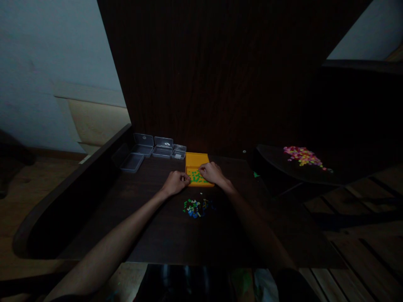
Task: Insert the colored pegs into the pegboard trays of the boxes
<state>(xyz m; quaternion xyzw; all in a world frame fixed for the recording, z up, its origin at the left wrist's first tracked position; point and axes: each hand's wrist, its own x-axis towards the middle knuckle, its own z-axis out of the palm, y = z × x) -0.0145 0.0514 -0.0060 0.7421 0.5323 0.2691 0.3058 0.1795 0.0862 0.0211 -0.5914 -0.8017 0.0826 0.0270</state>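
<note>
A yellow box (197,159) lies open on the dark table, its lid tilted back, with several small green pieces (197,177) spread in its tray. My left hand (175,183) is at the tray's left edge, fingers curled and pinched together; whatever they hold is too small to make out. Over the right side of the box, my right hand (211,171) has its fingertips pressed together near the green pieces, and their contents are hidden. Closer to me is a loose pile of tiny blue, green, white and yellow pieces (195,208) on the tabletop.
Several clear plastic cases (132,162) with raised lids stand at the back left. Pink and yellow bits (304,156) are heaped on a dark surface at the right. A raised wooden side panel (75,184) borders the table (151,235) on the left; a dark panel rises behind.
</note>
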